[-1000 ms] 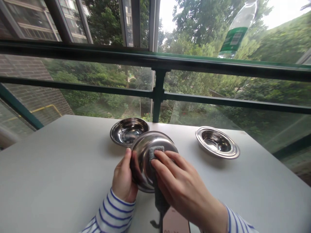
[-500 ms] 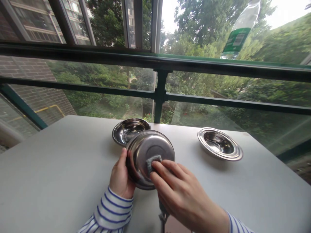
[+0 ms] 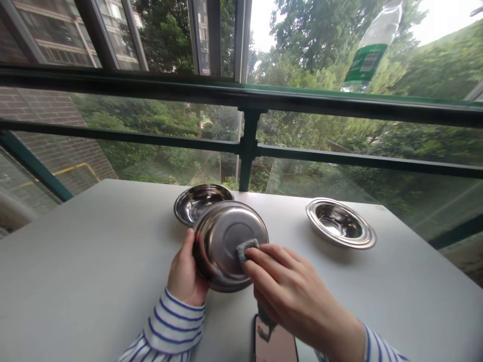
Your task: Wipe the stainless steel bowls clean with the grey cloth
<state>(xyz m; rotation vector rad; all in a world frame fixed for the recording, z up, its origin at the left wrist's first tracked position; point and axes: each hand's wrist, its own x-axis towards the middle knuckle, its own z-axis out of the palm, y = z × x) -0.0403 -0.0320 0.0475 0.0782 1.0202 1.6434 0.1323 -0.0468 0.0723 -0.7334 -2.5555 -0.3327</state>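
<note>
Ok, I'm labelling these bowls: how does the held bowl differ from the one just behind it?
The held bowl shows its underside; the rear bowl shows its inside. The left hand grips the held bowl, while the rear bowl sits on the table. The grey cloth touches the held bowl, not the rear bowl. Both are round, shiny and silvery.

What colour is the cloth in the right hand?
The cloth is grey, with a slight blue-green tinge; it shows best in the head view.
</note>
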